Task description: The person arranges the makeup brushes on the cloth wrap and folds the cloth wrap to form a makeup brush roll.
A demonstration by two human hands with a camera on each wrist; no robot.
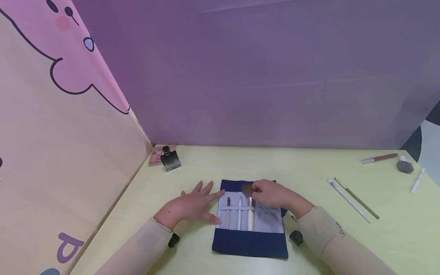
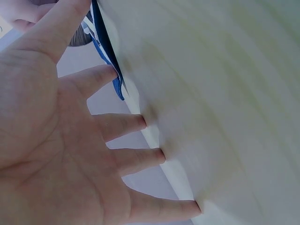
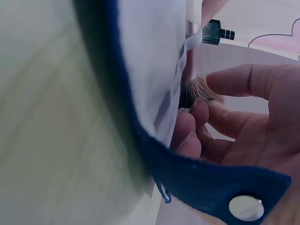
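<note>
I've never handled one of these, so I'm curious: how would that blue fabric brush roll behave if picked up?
The brush roll would probably flop, since its cloth strap curves in the right wrist view. It is likely light for its size, being thin fabric. The large brush may stay put, as a band crosses it.

- Your head view looks forward and down from above, taking in the widest area: purple backdrop [image 1: 240, 76] at twelve o'clock, pale table [image 1: 292, 164] below it, navy brush roll [image 1: 250, 243] just past five.
- Your left wrist view is close and turned sideways, facing the palm of your left hand [image 2: 51, 140] at nine o'clock, fingers pointing toward three.
- Your right wrist view, also close and sideways, has your right hand [image 3: 272, 126] between three and four, table at nine.
- Your head and right wrist views share the dark bottle [image 3: 212, 32]: near eight in the first, one in the second.
- All three catch the roll.
</note>
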